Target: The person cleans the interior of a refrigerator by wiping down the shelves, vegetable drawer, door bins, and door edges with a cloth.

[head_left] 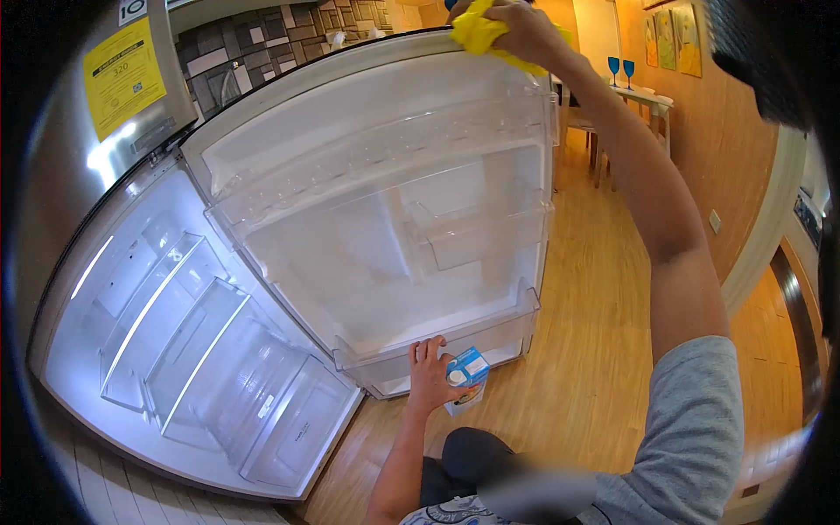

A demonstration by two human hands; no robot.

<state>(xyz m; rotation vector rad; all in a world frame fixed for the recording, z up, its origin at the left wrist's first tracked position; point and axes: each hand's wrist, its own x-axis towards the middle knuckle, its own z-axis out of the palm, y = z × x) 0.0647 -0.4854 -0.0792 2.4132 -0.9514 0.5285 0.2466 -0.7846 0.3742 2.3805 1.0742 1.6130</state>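
My left hand [429,376] is low, at the bottom bin [507,325] of the open fridge door. It grips a blue and white carton [466,371] with a round white cap, its thumb across the near side. The fingertips are by the bin's clear front rim; whether they touch it I cannot tell. High up, my right hand [529,35] is closed on a yellow cloth [479,31], which lies over the top corner of the fridge door [367,157]. Part of that hand is cut off by the frame's upper edge.
To the left is the lit fridge compartment [131,197] with glass shelves [197,350] and a clear drawer [302,437]. A table with blue goblets [628,72] stands beyond the door. Wooden floor [586,289] runs along the right, beside a wood-panelled wall [735,149].
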